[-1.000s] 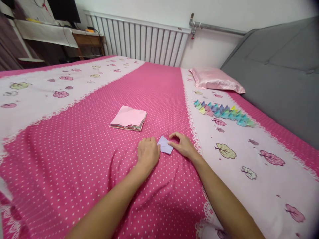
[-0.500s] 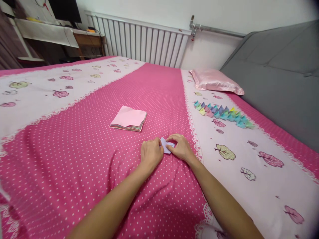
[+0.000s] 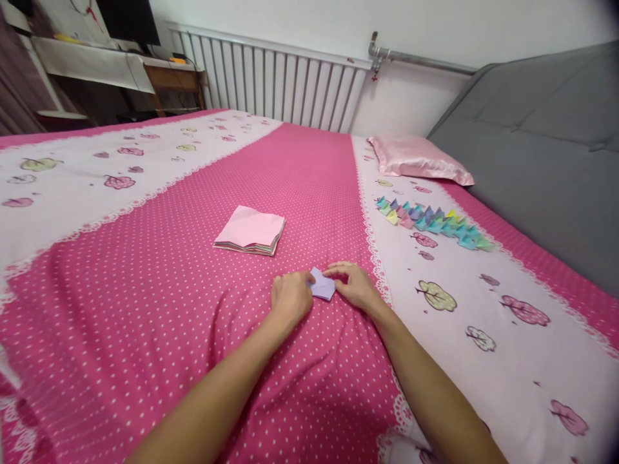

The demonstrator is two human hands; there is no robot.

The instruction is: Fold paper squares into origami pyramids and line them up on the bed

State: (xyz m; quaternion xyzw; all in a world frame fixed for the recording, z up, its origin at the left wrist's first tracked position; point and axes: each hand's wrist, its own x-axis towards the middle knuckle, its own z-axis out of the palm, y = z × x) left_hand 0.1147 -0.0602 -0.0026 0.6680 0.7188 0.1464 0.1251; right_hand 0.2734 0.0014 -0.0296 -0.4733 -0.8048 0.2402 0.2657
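Note:
A small lilac paper (image 3: 322, 287), partly folded, lies on the pink dotted bedspread (image 3: 193, 309) between my two hands. My left hand (image 3: 289, 298) is curled with its fingertips pinching the paper's left edge. Pressed on the right edge, my right hand (image 3: 355, 284) has its fingers bent over the paper. A stack of coloured square sheets (image 3: 250, 230), pink on top, sits a little beyond my left hand. Further right, a row of several folded paper pieces (image 3: 435, 221) in blue, green, yellow and pink lies on the pale band of the cover.
A pink satin pillow (image 3: 418, 160) rests near the grey headboard (image 3: 546, 148) on the right. A white radiator (image 3: 280, 80) runs along the far wall, with a shelf and desk (image 3: 120, 64) at the back left.
Both hands have closed in on the lilac paper, and more of it is covered by my fingers than a second ago. The stack and the folded row have not moved.

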